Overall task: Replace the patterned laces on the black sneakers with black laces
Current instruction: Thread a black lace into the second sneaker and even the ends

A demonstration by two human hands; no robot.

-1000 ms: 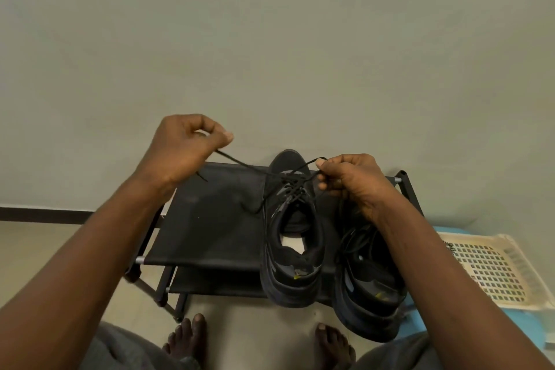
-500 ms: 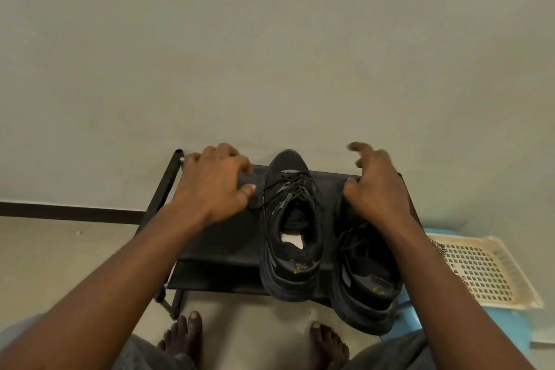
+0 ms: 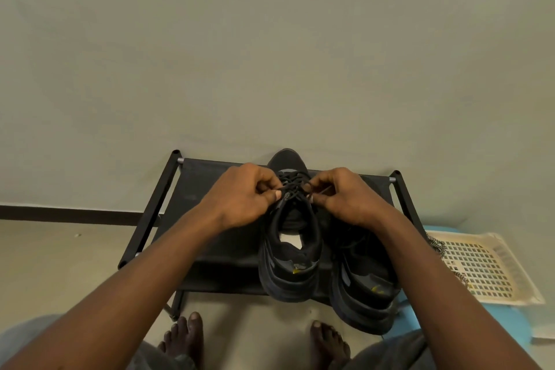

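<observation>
Two black sneakers stand side by side on a black fabric shoe rack (image 3: 210, 189), heels toward me. The left sneaker (image 3: 289, 261) carries a black lace (image 3: 292, 186) threaded across its upper eyelets. My left hand (image 3: 243, 198) pinches the lace at the sneaker's left side, and my right hand (image 3: 342, 198) pinches it at the right side, both over the tongue. The right sneaker (image 3: 363, 288) sits partly under my right forearm, and its lacing is hidden. A patterned lace (image 3: 435, 245) lies at the rack's right edge.
A cream perforated tray (image 3: 483, 270) rests on a light blue stool (image 3: 510, 324) to the right, with the patterned lace trailing over its near edge. The wall stands just behind the rack. My bare feet (image 3: 186, 336) are on the floor in front of it.
A second ago my hands pulled the lace ends up and apart. They then dropped flat beside the sneaker. Now both have closed in and pinch the lace at the top eyelets.
</observation>
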